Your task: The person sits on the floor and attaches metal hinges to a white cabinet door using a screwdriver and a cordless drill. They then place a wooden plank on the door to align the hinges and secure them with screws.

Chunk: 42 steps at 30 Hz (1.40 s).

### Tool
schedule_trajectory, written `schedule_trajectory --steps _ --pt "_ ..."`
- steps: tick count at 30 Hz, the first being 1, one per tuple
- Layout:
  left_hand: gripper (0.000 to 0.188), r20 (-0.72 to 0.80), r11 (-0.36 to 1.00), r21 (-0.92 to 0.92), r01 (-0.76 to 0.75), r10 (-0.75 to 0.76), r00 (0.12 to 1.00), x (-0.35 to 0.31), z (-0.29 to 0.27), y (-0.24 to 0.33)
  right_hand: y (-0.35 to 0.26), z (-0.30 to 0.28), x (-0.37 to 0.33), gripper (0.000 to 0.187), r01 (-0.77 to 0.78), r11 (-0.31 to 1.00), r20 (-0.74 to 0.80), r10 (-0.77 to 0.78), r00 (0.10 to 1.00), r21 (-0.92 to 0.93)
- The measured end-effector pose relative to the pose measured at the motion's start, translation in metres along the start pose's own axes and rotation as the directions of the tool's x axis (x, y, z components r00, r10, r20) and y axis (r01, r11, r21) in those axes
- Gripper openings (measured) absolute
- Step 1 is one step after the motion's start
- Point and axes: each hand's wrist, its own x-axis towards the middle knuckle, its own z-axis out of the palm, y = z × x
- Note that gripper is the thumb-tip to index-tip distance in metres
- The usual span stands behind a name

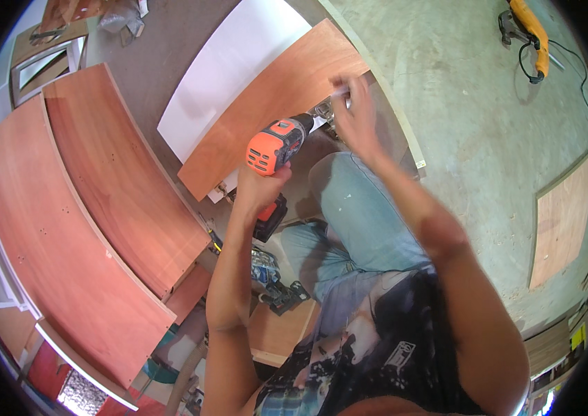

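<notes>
My left hand [260,187] grips an orange and black cordless drill [273,147] by its handle. The drill's chuck points up and right at a metal cabinet hinge [324,111] on the near edge of a reddish-brown wooden panel [266,104]. Just beyond the chuck, my right hand [356,114] is slightly blurred, its fingers curled together beside the hinge. A small pale thing shows at the fingertips, too smeared to name. Another hinge [220,190] sits at the panel's lower left end. Against the panel's far side lies a white board [231,62].
Large reddish wooden panels [65,215] stand at the left. By my legs lies a second, blue and black power tool [274,281]. On the floor to the right are a yellow corded power tool [533,35] and a loose plywood piece [563,222]. A pale strip [384,90] edges the work.
</notes>
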Motion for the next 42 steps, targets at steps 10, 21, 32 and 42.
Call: schedule_trajectory --steps 10,21,32,42 --pt "0.033 0.033 0.993 0.116 -0.023 0.019 0.999 0.001 -0.005 0.014 -0.005 -0.010 0.144 0.069 0.953 0.094 0.928 -0.219 0.302 -0.288" --pt "0.040 0.066 0.984 0.167 0.065 -0.077 0.995 0.002 -0.009 0.010 0.026 0.039 0.143 0.069 0.846 0.265 0.756 -0.381 0.532 -0.462" --pt "0.036 0.054 0.983 0.161 0.091 -0.101 0.993 0.001 -0.006 0.009 0.034 0.041 0.143 0.065 0.855 0.238 0.709 -0.479 0.517 -0.462" --pt "0.043 0.096 0.970 0.213 0.117 -0.140 0.985 0.003 -0.013 0.024 0.031 0.041 0.143 0.065 0.853 0.231 0.711 -0.475 0.518 -0.467"
